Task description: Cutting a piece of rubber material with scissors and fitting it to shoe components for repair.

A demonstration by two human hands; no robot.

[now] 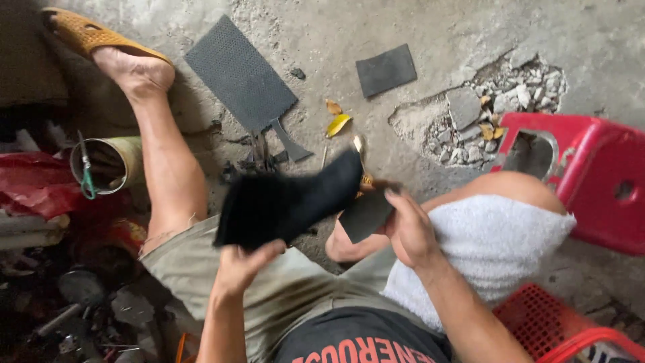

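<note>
Fingers (259, 252) of left hand (238, 265) wrapped under black shoe (289, 202), held over the lap; right hand (406, 232) pinches dark rubber piece (366, 214) at the shoe's heel end. Fitting step, probably; next needs aligning piece to sole.

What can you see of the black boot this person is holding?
The black boot looks like matte suede, ankle high, lying on its side in the air above the person's lap, toe pointing up right. The left hand grips its shaft end from below; the right hand presses a dark flat piece by its toe.
</note>
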